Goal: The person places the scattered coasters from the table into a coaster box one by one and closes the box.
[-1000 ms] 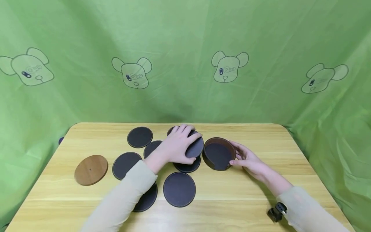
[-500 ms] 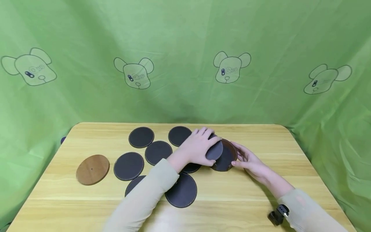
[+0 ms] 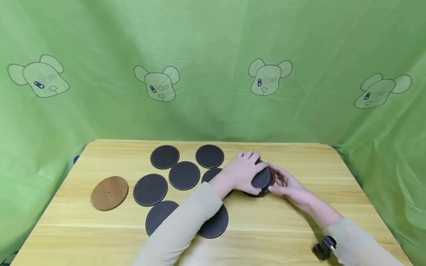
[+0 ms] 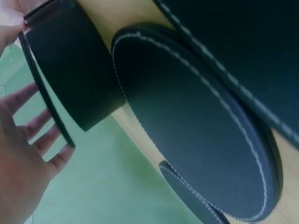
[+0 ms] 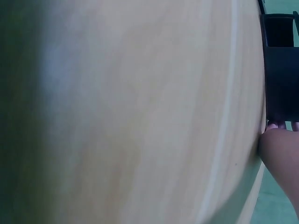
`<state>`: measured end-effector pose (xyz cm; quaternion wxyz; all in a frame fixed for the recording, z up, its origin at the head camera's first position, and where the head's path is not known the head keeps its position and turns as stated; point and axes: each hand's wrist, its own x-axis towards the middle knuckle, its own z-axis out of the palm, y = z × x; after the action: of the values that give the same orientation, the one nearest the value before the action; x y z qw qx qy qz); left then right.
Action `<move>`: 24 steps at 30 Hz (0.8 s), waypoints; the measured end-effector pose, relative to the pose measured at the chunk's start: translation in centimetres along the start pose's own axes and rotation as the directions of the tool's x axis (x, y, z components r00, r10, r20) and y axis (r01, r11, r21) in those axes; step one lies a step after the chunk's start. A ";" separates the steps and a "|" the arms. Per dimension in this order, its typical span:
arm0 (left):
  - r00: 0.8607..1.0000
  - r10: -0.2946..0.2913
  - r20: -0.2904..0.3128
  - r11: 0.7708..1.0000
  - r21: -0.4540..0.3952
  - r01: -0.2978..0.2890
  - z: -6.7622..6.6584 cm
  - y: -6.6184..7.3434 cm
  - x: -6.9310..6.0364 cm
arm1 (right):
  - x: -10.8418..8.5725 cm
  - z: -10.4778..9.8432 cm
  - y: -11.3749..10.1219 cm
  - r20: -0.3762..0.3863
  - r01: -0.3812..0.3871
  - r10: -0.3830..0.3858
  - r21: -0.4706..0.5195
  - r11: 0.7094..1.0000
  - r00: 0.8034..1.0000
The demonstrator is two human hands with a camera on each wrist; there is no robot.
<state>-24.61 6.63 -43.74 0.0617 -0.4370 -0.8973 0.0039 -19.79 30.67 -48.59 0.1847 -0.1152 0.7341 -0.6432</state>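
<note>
My left hand (image 3: pixel 244 171) grips a round black coaster (image 3: pixel 261 179) by its edge, fingers at the far side and thumb at the near side. That coaster is over the mouth of a round coaster holder (image 3: pixel 272 178), dark outside and brown inside. In the left wrist view, the held coaster (image 4: pixel 46 95) is tilted, with a gap between most of it and the holder (image 4: pixel 74 65). From the right, my right hand (image 3: pixel 291 188) holds the holder's side, thumb in front and fingers behind. The right wrist view catches the holder's notched wall (image 5: pixel 282 84) at its edge.
Several black stitched coasters lie flat left of the holder, among them one at the back (image 3: pixel 164 157) and one in the middle (image 3: pixel 184 175). A brown wooden disc (image 3: pixel 110 194) lies at the far left. A green curtain (image 3: pixel 213 111) hangs behind the table.
My left hand has carried the coaster rightward from above the other coasters to the holder's mouth. The right hand keeps its hold on the holder.
</note>
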 end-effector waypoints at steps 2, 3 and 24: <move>1.000 -0.004 0.007 1.000 0.013 0.004 0.3 0.2 0.2 | 0.0 0.0 -0.1 0.001 0.004 -0.004 0.006 1.000 1.000; 1.000 -0.007 0.009 1.000 0.016 0.007 0.5 0.2 0.3 | 0.0 0.1 -0.1 0.001 0.009 -0.009 0.011 1.000 1.000; 0.999 -0.003 0.050 0.999 0.039 0.001 1.4 1.1 0.6 | 0.3 0.0 0.4 0.001 0.032 -0.032 0.027 0.999 0.999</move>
<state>-24.26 7.80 -45.10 0.0478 -0.4345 -0.8988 0.0324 -20.02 30.66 -48.98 0.1764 -0.1250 0.7233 -0.6558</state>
